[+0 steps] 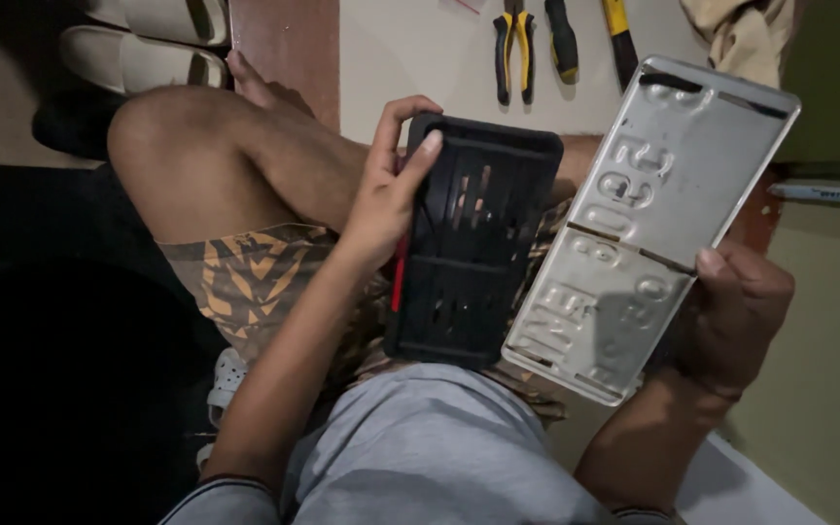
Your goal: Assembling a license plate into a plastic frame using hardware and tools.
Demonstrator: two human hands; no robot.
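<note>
My left hand (pixel 386 185) grips the left edge of a black slotted plastic plate frame (pixel 473 243), fingers curled over its top corner, thumb on its face. A thin red item (pixel 400 272) shows along the frame's left edge under my palm. My right hand (pixel 736 316) holds a silver embossed metal plate (pixel 648 219) by its lower right edge, back side toward me, tilted. The plate's left edge lies against the frame's right side. Both are held above my lap.
I sit on the floor with a bent bare knee (pixel 196 146) and patterned shorts (pixel 245 277). Yellow-handled pliers (pixel 514 49) and two more tools (pixel 590 39) lie on the pale floor ahead. Sandals (pixel 138 53) sit top left, a cloth (pixel 741 34) top right.
</note>
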